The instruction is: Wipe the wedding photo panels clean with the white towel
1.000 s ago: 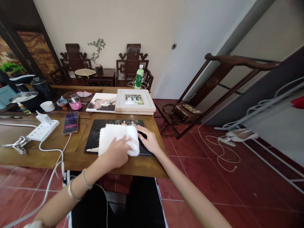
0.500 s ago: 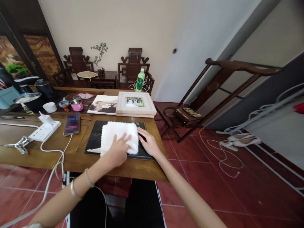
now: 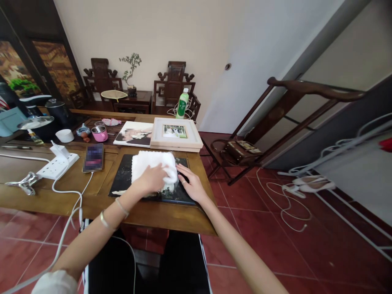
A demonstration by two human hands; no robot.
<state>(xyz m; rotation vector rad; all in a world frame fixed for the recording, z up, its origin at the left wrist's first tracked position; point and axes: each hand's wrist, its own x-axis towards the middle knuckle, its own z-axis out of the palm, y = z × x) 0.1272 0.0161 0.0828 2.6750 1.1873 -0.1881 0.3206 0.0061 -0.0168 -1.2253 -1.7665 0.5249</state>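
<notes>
A white fluffy cloth [image 3: 150, 159] lies over a flat black panel [image 3: 122, 169] at the table's front. My left hand [image 3: 153, 178] presses on the cloth from above, its fingers spread and a little blurred by motion. At the panel's right side rests my right hand [image 3: 192, 185], fingers stretched out and touching the surface beside the cloth. Pale marks show on the panel's lower left and dim pictured detail on its lower right. The cloth hides much of its middle.
Behind the panel lie a framed photo [image 3: 176, 136] and a photo board [image 3: 133, 134], with a green bottle [image 3: 182, 104] behind them. Leftward are a phone [image 3: 93, 157], a power strip [image 3: 59, 165] and a pink cup [image 3: 99, 134]. A wooden chair [image 3: 281, 102] stands at right.
My left hand and the cloth have shifted away from me over the panel, uncovering more of its front part. My right hand stays at the right edge.
</notes>
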